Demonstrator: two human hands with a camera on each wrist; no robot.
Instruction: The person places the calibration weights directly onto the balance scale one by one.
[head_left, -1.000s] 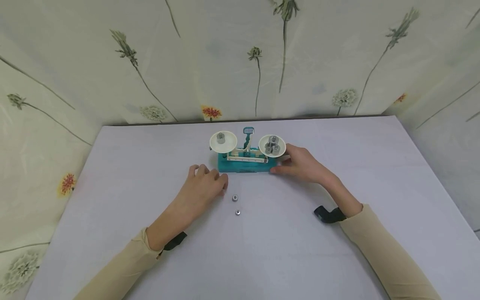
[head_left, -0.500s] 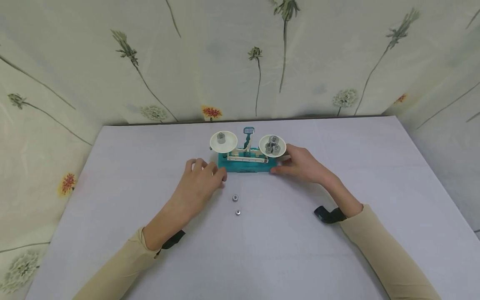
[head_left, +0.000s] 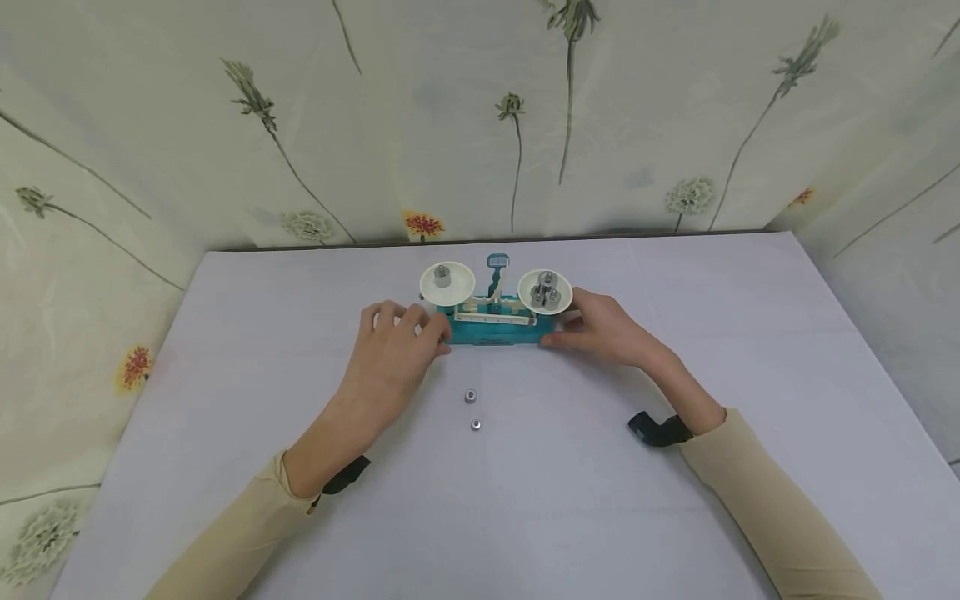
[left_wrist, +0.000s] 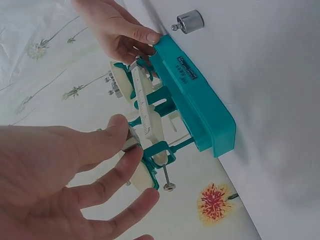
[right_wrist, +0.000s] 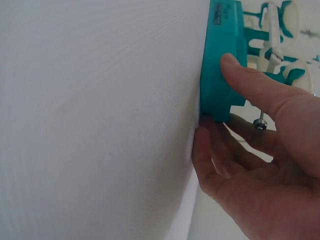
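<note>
L hand (head_left: 390, 358) pinching w/ fingers (left_wrist: 114, 178); R hand (head_left: 603, 329) gripping.

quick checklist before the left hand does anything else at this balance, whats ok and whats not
1. Base steadied: ok, the right hand has its thumb on the front face.
2. Small metal piece secure: ok, the left hand pinches it between thumb and finger.
3. Room in the left pan: ok, it holds one weight.
4. Right pan load inside the rim: ok, three weights grouped within.
5. Beam level: cannot tell, the views are too slanted.
6. Two loose weights put away: not ok, they lie on the tabletop.
</note>
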